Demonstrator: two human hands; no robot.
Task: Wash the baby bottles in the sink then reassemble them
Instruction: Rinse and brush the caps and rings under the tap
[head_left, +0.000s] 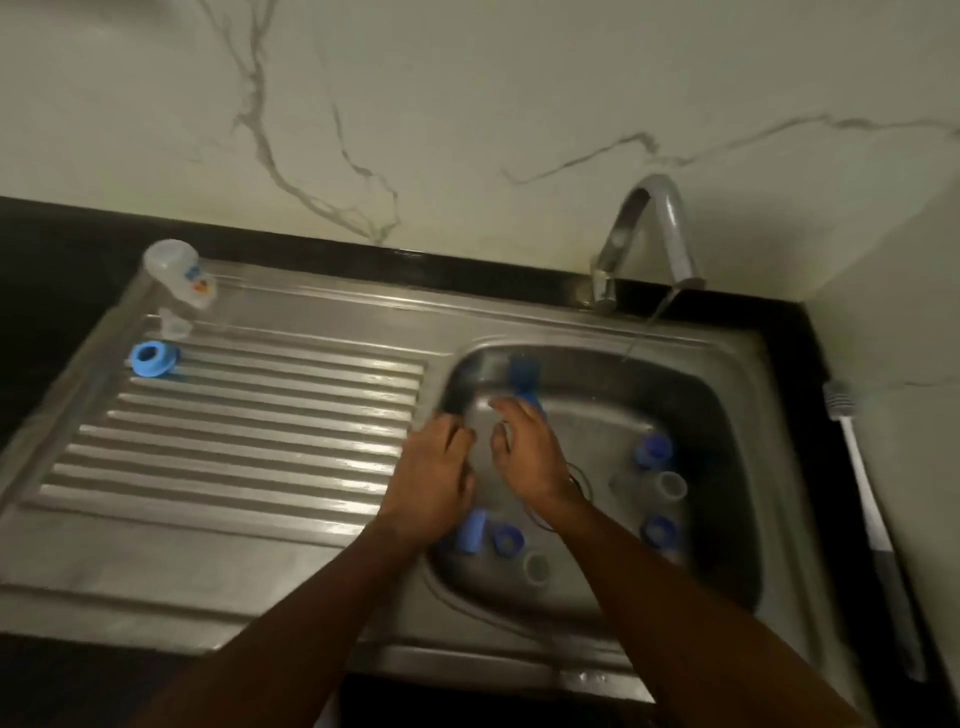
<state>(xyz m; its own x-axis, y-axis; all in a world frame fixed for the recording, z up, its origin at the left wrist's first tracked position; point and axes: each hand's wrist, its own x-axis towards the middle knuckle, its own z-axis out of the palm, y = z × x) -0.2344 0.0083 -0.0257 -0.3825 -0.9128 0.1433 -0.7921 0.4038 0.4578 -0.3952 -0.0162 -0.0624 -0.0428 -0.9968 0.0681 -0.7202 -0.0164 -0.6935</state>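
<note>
Over the far-left corner of the steel sink (571, 332), the right hand (530, 452) is gripping a blue brush (523, 376) while the left hand (434, 467) is curling beside it, its hold too blurred to tell, and the bottle parts (653, 451), probably light, stiff, wet-slick plastic best gripped round their rims, are lying in the basin.

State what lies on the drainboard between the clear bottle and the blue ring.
In the head view, one small clear piece, too blurred to identify, lies on the drainboard between the clear bottle and the blue ring.
</note>
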